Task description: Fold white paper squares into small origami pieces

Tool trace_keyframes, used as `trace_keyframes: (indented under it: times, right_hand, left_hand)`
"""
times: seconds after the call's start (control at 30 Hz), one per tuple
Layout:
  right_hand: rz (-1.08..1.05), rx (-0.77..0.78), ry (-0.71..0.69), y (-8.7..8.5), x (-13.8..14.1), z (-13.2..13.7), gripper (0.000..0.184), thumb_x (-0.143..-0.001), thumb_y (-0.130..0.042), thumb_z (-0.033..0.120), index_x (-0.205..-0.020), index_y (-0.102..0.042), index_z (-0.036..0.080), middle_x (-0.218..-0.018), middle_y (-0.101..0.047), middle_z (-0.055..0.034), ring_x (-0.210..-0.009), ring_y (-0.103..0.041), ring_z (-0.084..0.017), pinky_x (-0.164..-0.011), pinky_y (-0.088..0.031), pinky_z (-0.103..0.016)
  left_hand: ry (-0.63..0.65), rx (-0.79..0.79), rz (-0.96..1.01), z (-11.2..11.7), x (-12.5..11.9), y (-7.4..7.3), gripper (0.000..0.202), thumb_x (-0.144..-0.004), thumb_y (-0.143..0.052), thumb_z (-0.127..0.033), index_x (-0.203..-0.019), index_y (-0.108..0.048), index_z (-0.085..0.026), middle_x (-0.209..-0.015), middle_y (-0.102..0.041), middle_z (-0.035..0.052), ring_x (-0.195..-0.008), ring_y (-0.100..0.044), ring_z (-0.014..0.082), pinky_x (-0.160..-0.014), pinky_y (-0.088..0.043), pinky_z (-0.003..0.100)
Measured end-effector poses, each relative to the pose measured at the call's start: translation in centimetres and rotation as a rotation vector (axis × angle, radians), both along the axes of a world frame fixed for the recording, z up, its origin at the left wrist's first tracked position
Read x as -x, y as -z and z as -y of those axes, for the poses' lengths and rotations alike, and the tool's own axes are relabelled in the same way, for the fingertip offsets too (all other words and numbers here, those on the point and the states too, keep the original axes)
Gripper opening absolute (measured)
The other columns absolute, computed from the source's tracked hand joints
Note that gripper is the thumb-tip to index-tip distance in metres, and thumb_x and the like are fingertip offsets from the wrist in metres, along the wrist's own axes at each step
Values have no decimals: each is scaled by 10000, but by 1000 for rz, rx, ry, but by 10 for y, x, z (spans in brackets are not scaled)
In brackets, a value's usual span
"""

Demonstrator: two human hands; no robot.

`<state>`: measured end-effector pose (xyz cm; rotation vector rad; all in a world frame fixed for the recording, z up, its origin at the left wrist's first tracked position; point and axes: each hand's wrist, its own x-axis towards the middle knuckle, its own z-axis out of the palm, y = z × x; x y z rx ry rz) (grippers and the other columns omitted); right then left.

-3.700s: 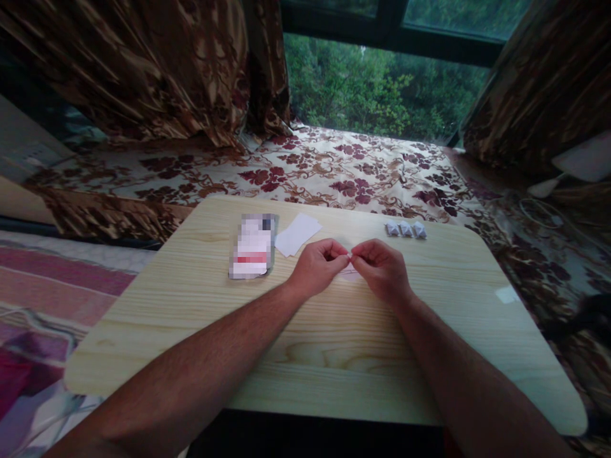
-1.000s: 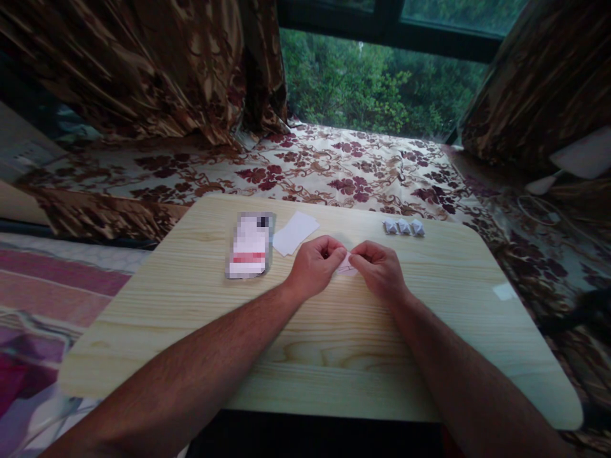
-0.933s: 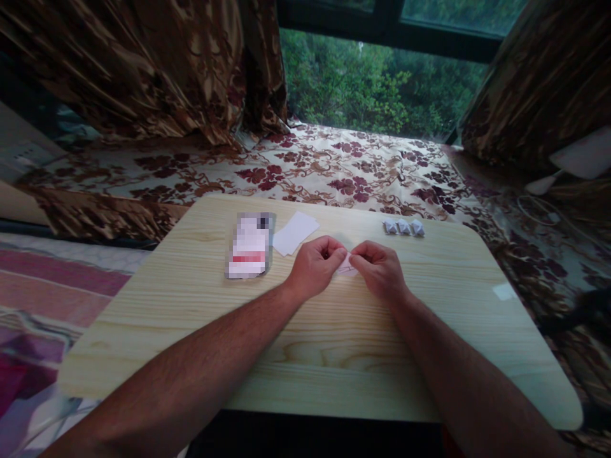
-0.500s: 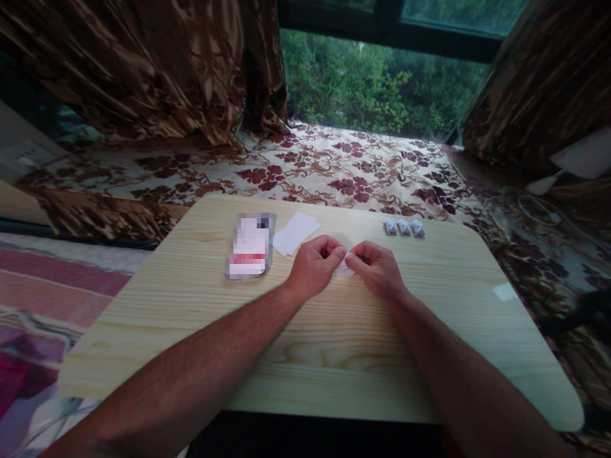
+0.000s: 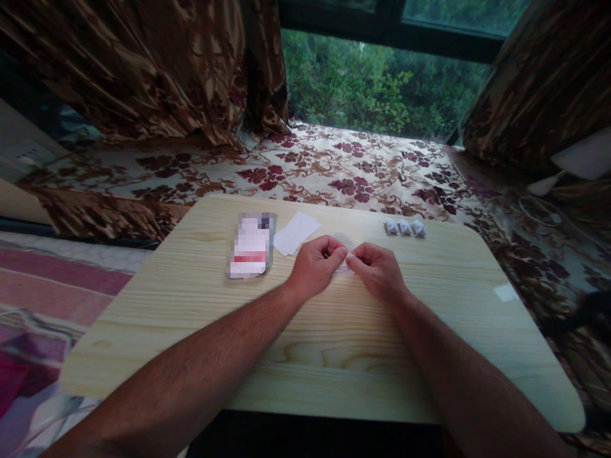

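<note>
Close together over the middle of the table, my left hand (image 5: 319,262) and my right hand (image 5: 375,267) both pinch a small piece of white paper (image 5: 345,265). Thumbs and forefingers nearly meet on it, and the hands cover much of its shape. Just beyond my left hand lie several flat white paper sheets (image 5: 296,233), overlapping. Beyond my right hand, three small folded paper pieces (image 5: 405,228) with pointed tops sit in a row.
A phone-like object (image 5: 250,245), blurred by pixels, lies left of the paper sheets on the wooden table (image 5: 329,356). A small white scrap (image 5: 506,292) is near the right edge. Behind are a flowered cloth (image 5: 353,165), curtains (image 5: 191,63) and a window.
Both hands stay in the same place on the paper, with only a very slight shift of the fingers. The other things on the table have not moved.
</note>
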<state>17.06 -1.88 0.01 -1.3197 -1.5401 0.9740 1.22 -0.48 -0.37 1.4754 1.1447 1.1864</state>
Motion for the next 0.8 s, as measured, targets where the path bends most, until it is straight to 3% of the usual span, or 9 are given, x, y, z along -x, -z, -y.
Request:
trace_keyframes:
  times: [0.8]
  right_hand:
    - [-26,14,-22,-1,0,-1,154,-746,-634,273,-646,-566,178,-572,-485,41,-531,-398,-97,-491,-285,-241]
  left_hand:
    - [7,9,5,1,0,-1,199,-786,-653,-353,-743,-651,-159,-638,-582,-13,-590,-493,110,-545,-366,234]
